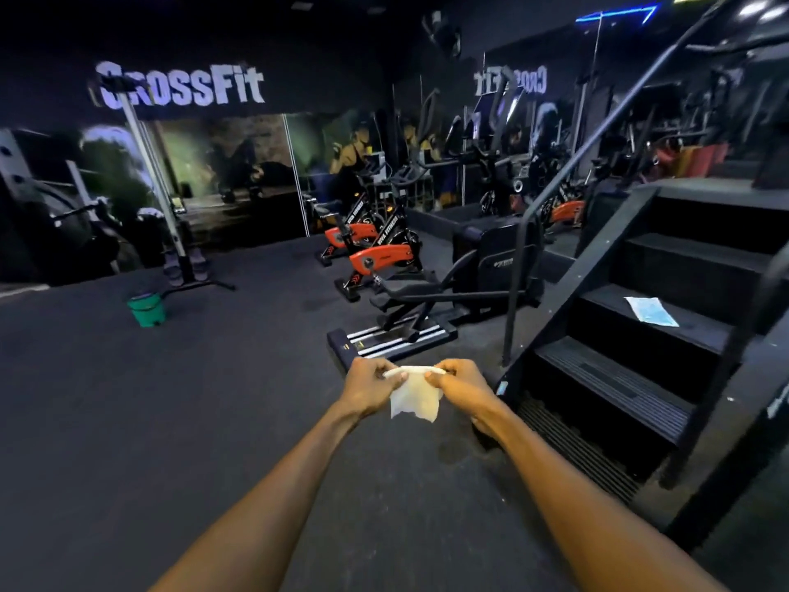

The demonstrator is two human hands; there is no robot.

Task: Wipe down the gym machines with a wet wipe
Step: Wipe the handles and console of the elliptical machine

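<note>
The step in hand looks like preparation, not wiping — the white, crumpled wet wipe [415, 393] is held out in front of the body, clear of any machine, and seems to be in the middle of being spread open or refolded. Nothing in view shows it touching equipment yet.

The left hand [370, 387] pinches the wipe's upper left corner, fingers curled in tight with the thumb against the sheet. The right hand [459, 384] does the same at the upper right corner, so both hands are closed narrowly on the one sheet and its top edge is stretched between them, the rest hanging loose below.

The nearest machine is the tall black stair climber [632, 335] just to the right, with its ridged steps and dark slanting handrail [597, 134]. A flat pale blue packet [652, 310] (probably the wipes pack, though its print is too small to read) lies on one of the middle steps. Further ahead stand a black elliptical trainer [461, 288] and a row of orange-and-black spin bikes [375, 254], with a small green bucket [147, 308] on the dark rubber floor [192, 420] to the left.

My guess at the next move: gather the sheet into one hand as a flat pad, then carry it right to the climber's rail or steps — a firm grip will be needed so the damp sheet does not bunch.
</note>
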